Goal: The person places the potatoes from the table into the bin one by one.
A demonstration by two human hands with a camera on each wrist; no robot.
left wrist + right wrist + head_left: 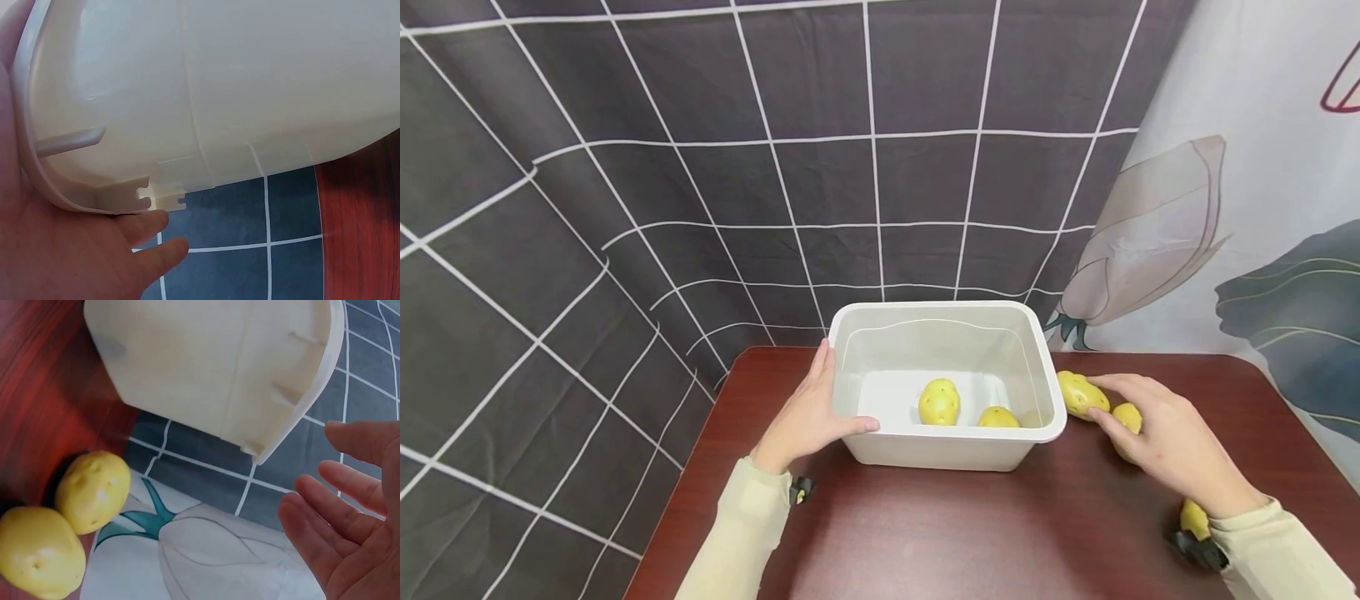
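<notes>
My left hand (805,421) rests at the near-left corner of a white plastic bin (925,454), its thumb along the front rim and its fingers extended up the left side. In the left wrist view, two straight fingers (159,250) lie beside the bin's outer wall. Two yellow potatoes sit inside the bin, one in the middle (939,402) and another behind the front wall (998,417). Right of the bin, my right hand (1172,437) hovers with spread, bent fingers over a potato (1080,394) and a second potato (1126,417). The right wrist view shows nothing between those fingers.
A further potato (1195,518) lies by my right wrist, partly hidden. The red-brown wooden table (940,533) backs onto a dark cloth with a white grid (820,183). A pale curtain with printed flowers (1172,242) hangs at the right.
</notes>
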